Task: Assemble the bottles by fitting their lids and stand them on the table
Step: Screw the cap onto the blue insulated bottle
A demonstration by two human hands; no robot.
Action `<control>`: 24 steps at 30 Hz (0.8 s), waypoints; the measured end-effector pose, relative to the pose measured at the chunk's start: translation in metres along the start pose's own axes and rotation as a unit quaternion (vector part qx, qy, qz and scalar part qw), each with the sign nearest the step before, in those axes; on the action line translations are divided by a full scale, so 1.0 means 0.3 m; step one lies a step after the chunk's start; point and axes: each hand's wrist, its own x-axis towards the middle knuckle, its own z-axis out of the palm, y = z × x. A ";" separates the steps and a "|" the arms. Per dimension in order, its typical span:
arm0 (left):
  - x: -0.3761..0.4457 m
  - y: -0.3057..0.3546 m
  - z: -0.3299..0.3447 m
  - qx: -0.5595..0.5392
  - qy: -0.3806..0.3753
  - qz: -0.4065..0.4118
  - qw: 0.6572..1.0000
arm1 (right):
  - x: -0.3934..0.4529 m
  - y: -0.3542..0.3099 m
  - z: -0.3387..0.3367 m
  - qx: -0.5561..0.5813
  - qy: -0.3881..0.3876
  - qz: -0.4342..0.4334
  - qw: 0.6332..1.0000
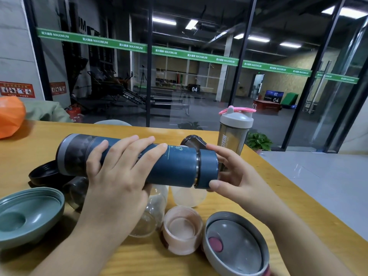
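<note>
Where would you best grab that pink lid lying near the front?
Probably by the outer wall of the pink lid, coming from above with fingers on opposite sides. It lies with its open side up, so the round rim is exposed, though the grey lid sits close on its right.

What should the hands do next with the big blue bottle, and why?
Probably keep twisting the blue lid tighter. The left hand holds the blue bottle sideways above the table, the right hand grips the lid, and a thin metal ring shows between lid and body, so it looks not fully closed. Once tight, it could stand near the grey shaker bottle.
</note>
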 end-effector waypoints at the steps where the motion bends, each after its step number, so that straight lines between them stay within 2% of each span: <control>1: 0.000 0.000 -0.001 0.002 0.002 0.003 1.000 | 0.001 -0.001 0.000 0.008 0.005 0.009 1.000; 8: 0.003 -0.002 -0.006 0.003 0.013 0.005 1.000 | 0.009 0.002 0.004 0.006 0.022 0.043 0.999; 15: 0.002 -0.004 -0.004 0.001 0.004 0.004 1.000 | 0.005 0.001 0.015 0.051 0.049 0.008 0.997; 21: 0.003 -0.010 -0.003 -0.012 0.001 -0.019 1.000 | -0.003 0.001 0.014 0.034 0.009 -0.012 0.999; 24: 0.004 -0.009 -0.001 -0.012 0.000 -0.012 1.000 | 0.001 0.003 0.016 0.021 0.023 -0.010 0.999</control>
